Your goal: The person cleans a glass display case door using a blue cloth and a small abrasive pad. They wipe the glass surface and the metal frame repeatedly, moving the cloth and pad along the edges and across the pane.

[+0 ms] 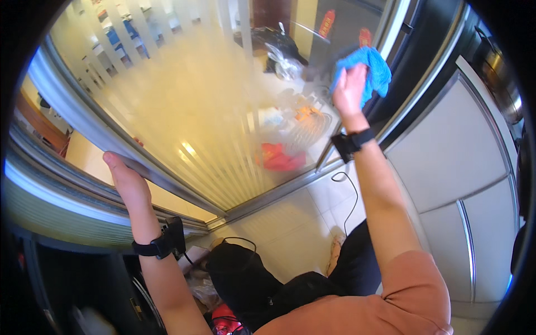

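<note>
A blue cloth is bunched under my right hand, which presses it to the upper right part of a striped, partly frosted glass door panel. Some of the right fingers are hidden in the cloth's folds. My left hand grips the silver door frame at the panel's left edge. Its thumb side shows; the other fingers are mostly hidden against the frame. A wet-looking, swirled smear marks the glass below the right hand.
Through the glass show a red bag, a clear plastic bag and a black bag. White cabinets stand on the right, with a metal pot above. A dark cable crosses the tiled floor near my legs.
</note>
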`<state>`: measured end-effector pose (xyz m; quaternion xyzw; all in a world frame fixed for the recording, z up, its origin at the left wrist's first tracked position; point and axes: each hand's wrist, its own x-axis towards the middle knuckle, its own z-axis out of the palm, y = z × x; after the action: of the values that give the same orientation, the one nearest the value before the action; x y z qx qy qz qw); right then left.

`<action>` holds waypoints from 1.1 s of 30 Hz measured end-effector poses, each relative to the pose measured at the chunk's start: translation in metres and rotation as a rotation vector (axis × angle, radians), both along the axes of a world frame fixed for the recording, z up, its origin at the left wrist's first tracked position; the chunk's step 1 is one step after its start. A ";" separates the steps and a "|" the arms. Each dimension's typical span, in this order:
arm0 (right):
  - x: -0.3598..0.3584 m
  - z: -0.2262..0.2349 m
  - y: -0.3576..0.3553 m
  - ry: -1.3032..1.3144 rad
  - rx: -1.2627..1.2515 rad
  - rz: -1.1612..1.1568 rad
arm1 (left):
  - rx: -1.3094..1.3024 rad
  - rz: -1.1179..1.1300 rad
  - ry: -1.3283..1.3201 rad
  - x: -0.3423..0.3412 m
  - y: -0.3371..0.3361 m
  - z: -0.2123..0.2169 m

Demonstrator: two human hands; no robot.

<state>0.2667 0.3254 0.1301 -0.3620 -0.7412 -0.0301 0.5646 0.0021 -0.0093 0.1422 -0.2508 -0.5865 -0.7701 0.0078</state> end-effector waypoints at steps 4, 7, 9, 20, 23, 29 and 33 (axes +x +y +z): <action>-0.064 -0.033 -0.052 0.042 0.350 -0.093 | 0.044 -0.029 -0.095 0.010 0.010 0.003; -0.113 -0.078 -0.147 -0.554 -0.227 0.485 | 0.048 -0.086 -0.084 0.015 0.019 0.006; -0.135 -0.094 -0.184 0.283 -0.365 1.162 | 0.035 -0.071 -0.035 0.016 0.023 0.004; -0.036 -0.072 -0.075 -0.133 -0.298 0.492 | 0.019 -0.051 -0.048 0.013 0.041 -0.012; -0.035 -0.067 -0.069 -0.121 -0.382 0.496 | 0.016 -0.077 -0.019 0.015 0.045 -0.009; 0.010 -0.065 -0.009 0.061 -0.154 0.173 | 0.021 -0.078 0.091 0.018 0.058 -0.014; 0.037 -0.098 0.044 0.224 -0.205 0.121 | -0.064 0.056 0.036 0.028 0.069 -0.012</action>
<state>0.3038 0.3696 0.0322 -0.3735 -0.6933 0.1205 0.6044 0.0296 0.0595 0.1299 -0.2481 -0.6173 -0.7459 0.0320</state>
